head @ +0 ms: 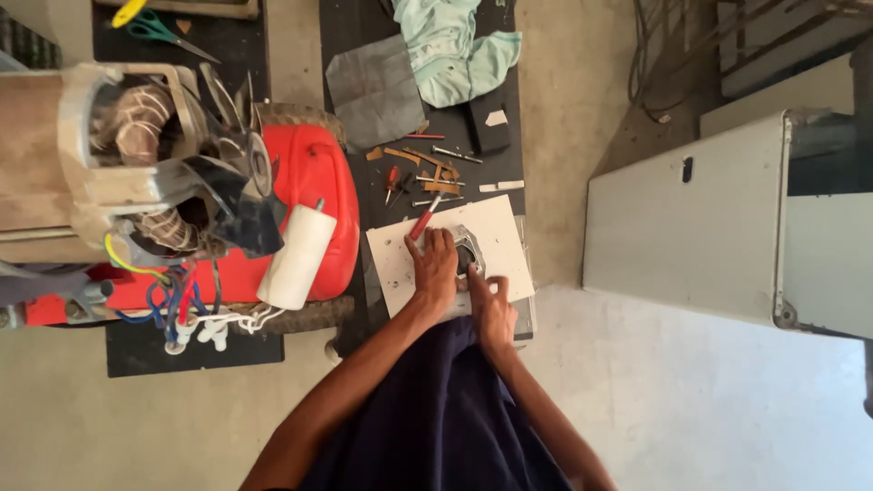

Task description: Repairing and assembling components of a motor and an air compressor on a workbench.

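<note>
My left hand [435,268] rests on a white board [505,236] and is closed around a red-handled screwdriver [420,225], whose metal shaft points away from me. A grey metal bracket [469,244] lies on the board just right of that hand. My right hand [492,307] is nearer to me. Its fingers are spread on the board's near edge, and its index finger reaches up to the bracket. The board sits on a dark mat [364,18] on the concrete floor.
Small screwdrivers [393,182], screws and brown scraps lie beyond the board, with a grey sheet [375,91] and a pale green cloth [455,50]. At left are a red machine body [314,173], a fan motor [136,136], a white cylinder [296,259], wires and green-handled scissors [155,27]. A white cabinet [691,227] stands at right.
</note>
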